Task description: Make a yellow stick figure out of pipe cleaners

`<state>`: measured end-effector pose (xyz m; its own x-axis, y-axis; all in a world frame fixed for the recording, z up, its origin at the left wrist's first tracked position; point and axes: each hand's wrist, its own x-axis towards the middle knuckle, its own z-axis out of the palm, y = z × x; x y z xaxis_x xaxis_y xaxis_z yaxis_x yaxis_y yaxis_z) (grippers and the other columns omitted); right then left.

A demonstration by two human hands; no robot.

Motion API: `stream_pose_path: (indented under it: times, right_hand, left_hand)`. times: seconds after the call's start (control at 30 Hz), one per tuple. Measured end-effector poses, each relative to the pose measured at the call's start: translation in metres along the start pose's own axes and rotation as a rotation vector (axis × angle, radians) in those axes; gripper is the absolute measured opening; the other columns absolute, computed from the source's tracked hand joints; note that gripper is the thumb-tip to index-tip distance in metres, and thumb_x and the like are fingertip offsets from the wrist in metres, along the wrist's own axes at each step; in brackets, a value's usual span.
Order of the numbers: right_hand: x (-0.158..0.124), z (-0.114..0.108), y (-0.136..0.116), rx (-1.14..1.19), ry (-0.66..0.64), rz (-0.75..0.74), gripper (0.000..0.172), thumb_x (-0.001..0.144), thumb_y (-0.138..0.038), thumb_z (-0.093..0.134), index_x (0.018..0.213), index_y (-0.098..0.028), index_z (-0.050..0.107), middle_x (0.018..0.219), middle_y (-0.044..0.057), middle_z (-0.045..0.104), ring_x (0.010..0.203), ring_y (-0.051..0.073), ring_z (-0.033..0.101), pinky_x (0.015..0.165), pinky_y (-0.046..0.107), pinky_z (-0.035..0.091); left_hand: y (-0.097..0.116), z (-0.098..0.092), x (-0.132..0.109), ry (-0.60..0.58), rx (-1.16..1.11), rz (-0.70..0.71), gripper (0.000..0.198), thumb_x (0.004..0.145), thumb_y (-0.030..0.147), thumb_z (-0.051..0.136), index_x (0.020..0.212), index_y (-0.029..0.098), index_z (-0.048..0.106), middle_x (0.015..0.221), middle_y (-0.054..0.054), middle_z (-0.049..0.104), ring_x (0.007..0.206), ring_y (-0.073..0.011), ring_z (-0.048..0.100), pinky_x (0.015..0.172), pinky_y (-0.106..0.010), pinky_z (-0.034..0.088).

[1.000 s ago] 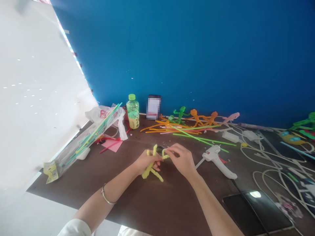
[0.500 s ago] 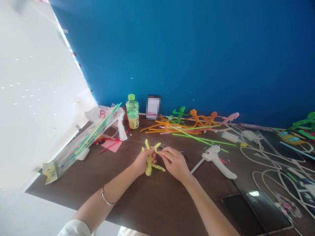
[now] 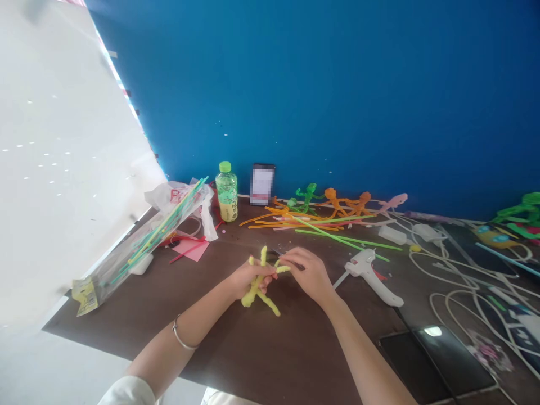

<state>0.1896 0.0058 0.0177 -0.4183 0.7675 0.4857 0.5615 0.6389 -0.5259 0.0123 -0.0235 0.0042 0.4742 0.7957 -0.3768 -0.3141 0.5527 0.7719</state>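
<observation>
A fuzzy yellow pipe-cleaner figure sits low over the dark brown tabletop, its limbs sticking out. My left hand grips its body, with several yellow ends showing around the fingers. My right hand pinches a short yellow arm of the figure between thumb and fingers. Just beyond that hand lies a small dark metal tool, possibly scissors, partly hidden by my fingers. A thin bangle circles my left wrist.
A white glue gun lies right of my hands. Coloured pipe-cleaner figures, loose stems and a green-capped bottle stand along the blue wall. Straws in a clear bag, a dark tablet and white cables flank the table.
The yellow figure has turned in my hands, its long limbs now pointing down and to the right. My right hand has moved up to pinch the short arm.
</observation>
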Motion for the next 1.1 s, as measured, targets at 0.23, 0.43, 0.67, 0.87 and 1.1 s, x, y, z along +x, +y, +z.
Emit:
stream_pose_path:
  times: [0.23,0.43,0.67,0.87,1.1]
  right_hand:
    - [-0.001,-0.010,-0.006,-0.271,0.041,-0.199,0.018,0.083,-0.019,0.048,0.080,-0.023,0.065,0.076,0.003,0.064,0.070,0.016,0.056,0.065,0.029,0.041]
    - [0.000,-0.012,-0.003,-0.279,0.044,-0.229,0.024,0.085,-0.017,0.041,0.086,-0.022,0.064,0.079,0.006,0.062,0.073,0.017,0.055,0.067,0.030,0.041]
    - [0.002,-0.016,-0.003,-0.239,0.016,-0.213,0.017,0.085,-0.022,0.046,0.084,-0.021,0.063,0.078,0.005,0.062,0.072,0.017,0.054,0.066,0.029,0.042]
    - [-0.002,-0.009,-0.013,-0.293,0.045,-0.212,0.019,0.085,-0.024,0.046,0.078,-0.020,0.062,0.073,0.005,0.062,0.070,0.016,0.055,0.065,0.027,0.039]
    - [-0.007,0.012,-0.022,-0.209,-0.053,-0.221,0.019,0.086,-0.022,0.043,0.085,-0.019,0.062,0.071,0.004,0.060,0.063,0.014,0.054,0.058,0.026,0.039]
  left_hand:
    - [0.000,0.006,0.000,0.075,-0.012,0.051,0.021,0.063,0.027,0.067,0.068,0.007,0.064,0.053,0.000,0.047,0.042,-0.0041,0.038,0.042,-0.019,0.034]
    - [0.001,0.004,0.000,0.052,-0.109,0.078,0.024,0.066,0.029,0.063,0.074,0.006,0.066,0.055,-0.001,0.050,0.042,-0.0045,0.039,0.046,-0.020,0.039]
    - [0.004,0.007,-0.004,0.067,0.152,0.102,0.028,0.062,0.034,0.068,0.068,0.006,0.065,0.052,-0.003,0.053,0.040,-0.0076,0.047,0.047,-0.025,0.045]
    - [-0.003,0.009,0.002,0.233,0.172,0.173,0.032,0.061,0.039,0.067,0.066,0.008,0.061,0.052,-0.003,0.055,0.040,-0.0094,0.050,0.046,-0.025,0.047]
    - [-0.007,0.006,0.006,0.254,-0.060,0.300,0.034,0.063,0.043,0.066,0.059,0.011,0.055,0.049,0.000,0.051,0.042,-0.0081,0.048,0.052,-0.025,0.047]
